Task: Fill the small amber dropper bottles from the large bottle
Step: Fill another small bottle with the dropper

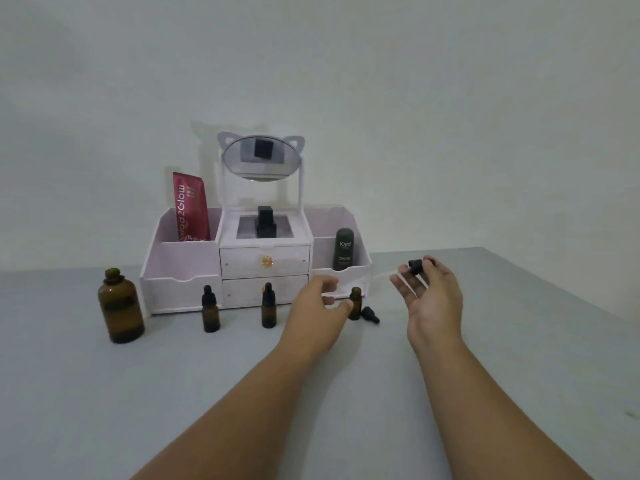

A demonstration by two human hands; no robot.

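The large amber bottle (121,306) stands uncapped at the left of the grey table. Two small amber dropper bottles (211,310) (268,306) stand capped in front of the organizer. A third small bottle (354,304) stands open, with a black dropper cap (370,314) lying beside it on the right. My left hand (320,303) is open, its fingers curved just left of that open bottle, not gripping it. My right hand (427,292) is raised to the right and pinches a black dropper cap (419,265) at its fingertips; the glass pipette is barely visible.
A white cosmetic organizer (263,261) with two drawers and a cat-ear mirror (260,157) stands against the wall. It holds a red tube (191,207), a black bottle (266,223) and a dark green bottle (344,249). The table's right edge (561,299) runs diagonally.
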